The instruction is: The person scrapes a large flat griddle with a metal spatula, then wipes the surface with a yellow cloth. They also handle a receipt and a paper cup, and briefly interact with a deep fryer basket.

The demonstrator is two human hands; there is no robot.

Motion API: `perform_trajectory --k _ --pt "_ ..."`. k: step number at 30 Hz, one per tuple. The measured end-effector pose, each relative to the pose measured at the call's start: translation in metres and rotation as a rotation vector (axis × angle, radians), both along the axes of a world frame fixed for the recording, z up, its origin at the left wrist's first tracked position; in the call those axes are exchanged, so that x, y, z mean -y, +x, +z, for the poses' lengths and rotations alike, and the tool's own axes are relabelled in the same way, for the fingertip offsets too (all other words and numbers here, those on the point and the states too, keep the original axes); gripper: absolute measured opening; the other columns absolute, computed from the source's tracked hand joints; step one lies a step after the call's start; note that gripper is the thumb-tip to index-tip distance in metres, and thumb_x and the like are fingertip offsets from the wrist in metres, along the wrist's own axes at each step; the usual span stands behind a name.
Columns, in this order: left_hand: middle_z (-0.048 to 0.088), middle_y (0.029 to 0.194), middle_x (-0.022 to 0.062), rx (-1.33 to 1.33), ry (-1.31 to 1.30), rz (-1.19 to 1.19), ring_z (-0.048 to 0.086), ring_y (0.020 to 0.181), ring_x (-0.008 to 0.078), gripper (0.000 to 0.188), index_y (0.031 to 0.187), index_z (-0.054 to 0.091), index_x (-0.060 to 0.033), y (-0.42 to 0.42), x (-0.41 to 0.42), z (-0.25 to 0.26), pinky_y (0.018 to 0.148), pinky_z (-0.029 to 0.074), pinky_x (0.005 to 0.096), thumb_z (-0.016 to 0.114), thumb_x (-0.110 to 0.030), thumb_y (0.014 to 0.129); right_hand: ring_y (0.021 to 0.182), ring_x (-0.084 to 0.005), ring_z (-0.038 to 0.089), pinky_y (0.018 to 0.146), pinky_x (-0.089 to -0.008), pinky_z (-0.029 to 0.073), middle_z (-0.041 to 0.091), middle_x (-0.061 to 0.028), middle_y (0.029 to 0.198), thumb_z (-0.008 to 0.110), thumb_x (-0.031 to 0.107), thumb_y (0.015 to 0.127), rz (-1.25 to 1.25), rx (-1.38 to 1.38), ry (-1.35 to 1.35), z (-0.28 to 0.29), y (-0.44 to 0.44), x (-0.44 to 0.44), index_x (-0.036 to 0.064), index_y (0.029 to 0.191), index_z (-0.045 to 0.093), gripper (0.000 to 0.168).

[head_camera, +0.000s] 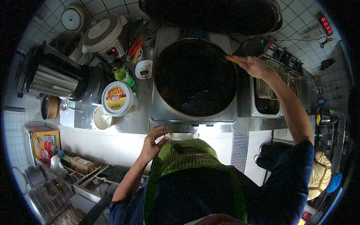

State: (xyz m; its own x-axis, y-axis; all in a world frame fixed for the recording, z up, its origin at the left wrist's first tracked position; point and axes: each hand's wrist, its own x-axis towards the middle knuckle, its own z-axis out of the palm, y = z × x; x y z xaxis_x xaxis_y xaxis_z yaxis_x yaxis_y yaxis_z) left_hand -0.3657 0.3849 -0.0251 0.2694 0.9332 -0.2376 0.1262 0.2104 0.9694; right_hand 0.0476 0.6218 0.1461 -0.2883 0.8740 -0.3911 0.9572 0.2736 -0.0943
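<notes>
My right hand (250, 67) is closed around a wooden handle (233, 59) at the upper right rim of a large round black griddle (195, 78). Whatever the handle belongs to is lost in the dark over that surface. The griddle sits in a square stainless-steel housing (194, 119) on the counter. My left hand (153, 143) is in front of the housing's lower left corner, near the counter's front edge. Its fingers are bent and apart, with nothing in them.
Left of the griddle stand a lidded plastic tub (116, 97), a green bottle (123, 76), a white dish (143, 69), a bowl with a spoon (103, 118) and an electric cooker (104, 36). A deep fryer with wire baskets (265, 84) is at right. Another person (320, 177) is behind on the right.
</notes>
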Motion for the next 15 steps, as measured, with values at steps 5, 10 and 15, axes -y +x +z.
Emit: perform_trajectory --k 5,10,15 --pt "0.057 0.125 0.0155 -0.105 0.152 -0.134 0.063 0.109 0.025 0.036 0.12 0.054 0.0025 0.03 -0.014 0.013 0.095 0.049 0.0369 0.067 -0.01 0.089 0.062 -0.0291 0.064 0.065 -0.0434 0.053 0.066 -0.0185 0.09 0.045 0.022 0.1 0.162 -0.181 0.229 -0.045 0.053 -0.017 0.034 0.14 0.045 0.042" --pt "0.05 0.133 0.0166 -0.118 0.094 -0.069 0.061 0.111 0.0248 0.029 0.114 0.06 0.0037 0.03 -0.009 0.018 0.096 0.048 0.0363 0.066 -0.009 0.089 0.074 -0.0324 0.068 0.073 -0.0427 0.056 0.06 -0.007 0.126 0.046 0.023 0.099 0.003 -0.146 0.138 0.022 0.009 0.061 0.031 0.141 0.045 0.043" --pt "0.047 0.135 0.0169 0.092 -0.049 0.065 0.059 0.114 0.0253 0.028 0.115 0.058 0.0035 0.019 0.004 0.001 0.096 0.049 0.0355 0.065 -0.005 0.089 0.041 -0.0189 0.047 0.052 -0.0398 0.046 0.053 -0.015 0.055 0.051 0.018 0.098 -0.023 -0.174 0.147 0.02 0.034 0.164 0.018 0.14 0.048 0.042"
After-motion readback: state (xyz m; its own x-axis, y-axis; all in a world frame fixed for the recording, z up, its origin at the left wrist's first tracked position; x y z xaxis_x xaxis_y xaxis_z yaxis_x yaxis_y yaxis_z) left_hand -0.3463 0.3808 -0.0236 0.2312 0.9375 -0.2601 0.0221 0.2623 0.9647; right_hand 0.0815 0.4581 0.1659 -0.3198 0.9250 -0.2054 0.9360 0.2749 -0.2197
